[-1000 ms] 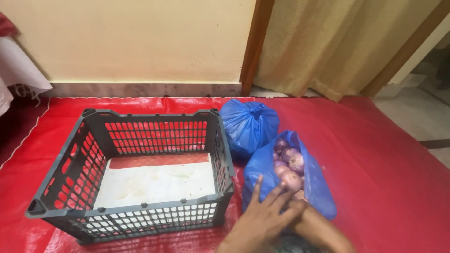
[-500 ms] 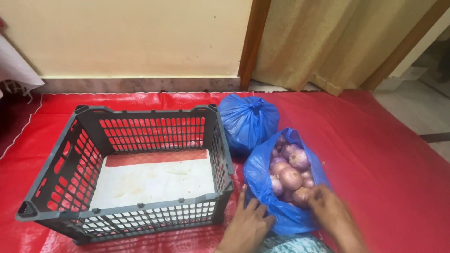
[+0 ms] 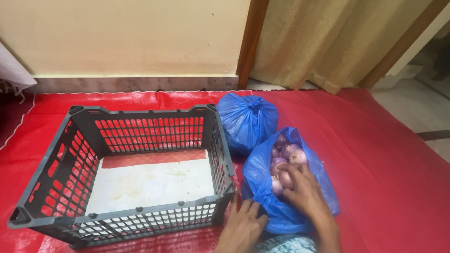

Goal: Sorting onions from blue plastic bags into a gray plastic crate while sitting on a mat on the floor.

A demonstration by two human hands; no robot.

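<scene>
The right hand point(image 3: 300, 187) reaches into the open blue bag point(image 3: 286, 187) at five o'clock, fingers curled around one of the onions point(image 3: 286, 178) inside; whether it grips firmly I cannot tell. The left hand point(image 3: 243, 222) lies spread flat against the bag's near edge, holding nothing. The grey crate point(image 3: 140, 211) at nine o'clock holds no onions, so the moving seems barely begun. A tied blue bag point(image 3: 246, 122) sits at twelve o'clock. Everything rests on a red floor mat point(image 3: 375, 154), with a cream wall point(image 3: 131, 37) and beige curtain point(image 3: 323, 42) behind.

left hand point(image 3: 242, 226) cut off below, right hand's fingers point(image 3: 294, 174) hiding onions point(image 3: 287, 154)
</scene>
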